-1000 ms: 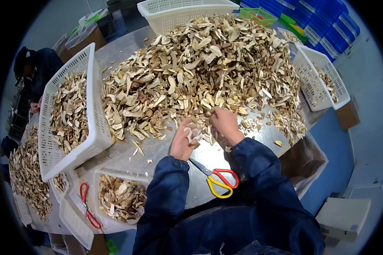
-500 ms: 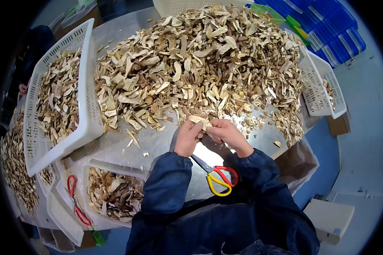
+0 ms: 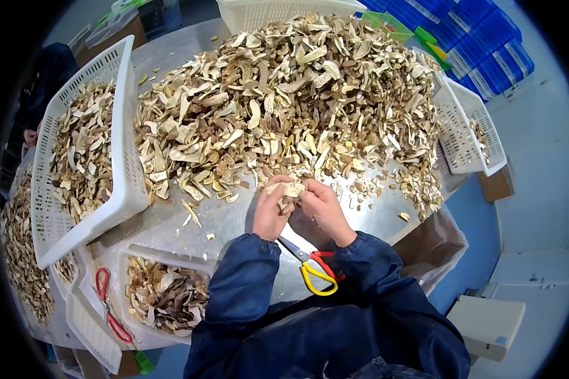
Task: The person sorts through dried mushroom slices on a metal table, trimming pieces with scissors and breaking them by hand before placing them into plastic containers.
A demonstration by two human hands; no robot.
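Note:
A pale dried mushroom slice [image 3: 289,189] is held between both hands in front of the big heap of dried mushroom slices [image 3: 284,95]. My left hand [image 3: 272,211] has its fingers closed around the slice's left side. My right hand [image 3: 324,210] pinches the other end, and its fingertips are partly hidden. Below the hands, scissors with one yellow and one red handle [image 3: 316,285] lie on the metal table [image 3: 234,221], the red handle partly covered by my right sleeve.
On the left stands a white perforated basket [image 3: 128,158] of slices. A clear tray [image 3: 125,252] of darker pieces and red-handled scissors [image 3: 102,290] sit nearer. A white basket [image 3: 455,136] and blue crates [image 3: 487,57] are at right. Another person's hand [image 3: 30,136] shows far left.
The slice has turned and shifted slightly within my fingers, and my right hand now stands more upright. The whole view has moved a little; the scissors and heap look undisturbed.

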